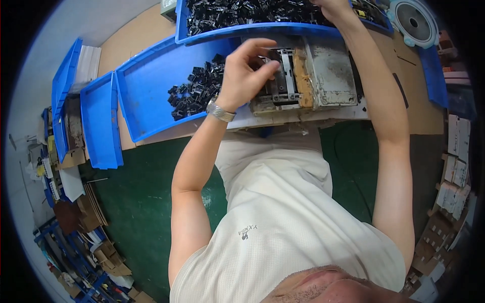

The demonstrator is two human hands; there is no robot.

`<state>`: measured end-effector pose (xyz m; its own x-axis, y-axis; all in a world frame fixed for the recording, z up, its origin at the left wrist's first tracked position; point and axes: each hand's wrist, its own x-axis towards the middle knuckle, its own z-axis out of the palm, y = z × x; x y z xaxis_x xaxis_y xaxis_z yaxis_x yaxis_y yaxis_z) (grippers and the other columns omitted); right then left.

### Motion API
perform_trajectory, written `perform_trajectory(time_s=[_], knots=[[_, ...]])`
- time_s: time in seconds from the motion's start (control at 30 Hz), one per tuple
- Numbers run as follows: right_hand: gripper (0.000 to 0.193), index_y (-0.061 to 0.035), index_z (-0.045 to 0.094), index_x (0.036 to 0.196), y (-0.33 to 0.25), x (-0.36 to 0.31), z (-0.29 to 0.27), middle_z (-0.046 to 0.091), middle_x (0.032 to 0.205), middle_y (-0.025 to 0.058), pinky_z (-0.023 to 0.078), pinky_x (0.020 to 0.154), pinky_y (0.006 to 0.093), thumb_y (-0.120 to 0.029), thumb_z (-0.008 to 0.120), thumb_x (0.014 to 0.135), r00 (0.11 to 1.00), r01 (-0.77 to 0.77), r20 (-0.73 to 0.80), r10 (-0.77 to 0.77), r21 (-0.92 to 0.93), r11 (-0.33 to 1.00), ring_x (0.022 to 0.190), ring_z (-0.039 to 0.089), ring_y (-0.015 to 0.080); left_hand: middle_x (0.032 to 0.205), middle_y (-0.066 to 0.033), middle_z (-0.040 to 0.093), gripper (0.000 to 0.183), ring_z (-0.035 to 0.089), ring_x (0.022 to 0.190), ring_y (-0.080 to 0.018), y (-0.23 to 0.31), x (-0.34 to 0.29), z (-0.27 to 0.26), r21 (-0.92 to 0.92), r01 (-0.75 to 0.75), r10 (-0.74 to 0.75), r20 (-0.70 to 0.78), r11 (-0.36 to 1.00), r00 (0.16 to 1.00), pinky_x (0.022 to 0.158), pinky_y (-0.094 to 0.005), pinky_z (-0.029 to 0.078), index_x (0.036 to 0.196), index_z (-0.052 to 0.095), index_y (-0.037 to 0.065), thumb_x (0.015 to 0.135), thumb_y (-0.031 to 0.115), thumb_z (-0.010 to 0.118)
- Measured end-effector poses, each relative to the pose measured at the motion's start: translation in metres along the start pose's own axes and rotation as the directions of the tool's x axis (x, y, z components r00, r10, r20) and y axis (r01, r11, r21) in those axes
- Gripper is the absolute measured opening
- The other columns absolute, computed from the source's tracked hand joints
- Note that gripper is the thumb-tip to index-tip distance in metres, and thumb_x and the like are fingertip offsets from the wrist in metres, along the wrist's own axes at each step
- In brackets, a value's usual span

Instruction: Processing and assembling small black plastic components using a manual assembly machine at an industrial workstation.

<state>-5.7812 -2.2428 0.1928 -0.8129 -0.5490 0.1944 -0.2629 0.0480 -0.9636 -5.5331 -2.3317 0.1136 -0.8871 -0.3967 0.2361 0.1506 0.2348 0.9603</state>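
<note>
My left hand (245, 76) hovers over the left side of a worn metal fixture (331, 70), its thumb and fingers curved and apart, with nothing visible between them. Under and beside its fingertips lie the fixture's steel rails (287, 76). At the top edge of the view, my right hand (333, 9) reaches to the far blue tray (262, 30), which is full of small black plastic parts (242, 12). The fingers of that hand are mostly cut off by the frame. A heap of similar black parts (194, 91) sits in a nearer blue tray (141, 96), left of the fixture.
Another blue tray (101, 121) stands further left, beside an upright blue bin (65, 81). A round light-blue fan (414, 22) is at the far right of the brown tabletop (424, 118). Cartons (457, 136) are stacked along the right side.
</note>
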Motion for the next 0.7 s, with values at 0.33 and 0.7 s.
perform_trajectory(time_s=[0.33, 0.7], knots=[[0.018, -0.0002, 0.066, 0.083, -0.002, -0.006, 0.003, 0.067, 0.083, 0.0221, 0.055, 0.077, 0.0475, -0.018, 0.066, 0.085, 0.781, 0.591, 0.349, -0.518, -0.680, 0.434, 0.083, 0.067, 0.0403, 0.090, -0.0141, 0.074, 0.017, 0.072, 0.078, -0.0323, -0.007, -0.006, -0.004, 0.352, -0.361, 0.278, 0.264, 0.864, 0.923, 0.069, -0.0378, 0.059, 0.099, 0.074, 0.004, 0.082, 0.004, 0.075], [0.011, -0.0021, 0.064, 0.095, -0.014, -0.056, -0.004, 0.064, 0.086, 0.0087, 0.051, 0.072, 0.0350, -0.008, 0.066, 0.086, 0.777, 0.609, 0.386, -0.497, -0.258, 0.750, 0.082, 0.062, 0.0219, 0.091, -0.0108, 0.073, 0.014, 0.072, 0.073, -0.0288, -0.009, -0.009, 0.002, 0.417, -0.378, 0.293, 0.255, 0.826, 0.922, 0.064, -0.0382, 0.056, 0.099, 0.074, 0.006, 0.086, 0.007, 0.072]])
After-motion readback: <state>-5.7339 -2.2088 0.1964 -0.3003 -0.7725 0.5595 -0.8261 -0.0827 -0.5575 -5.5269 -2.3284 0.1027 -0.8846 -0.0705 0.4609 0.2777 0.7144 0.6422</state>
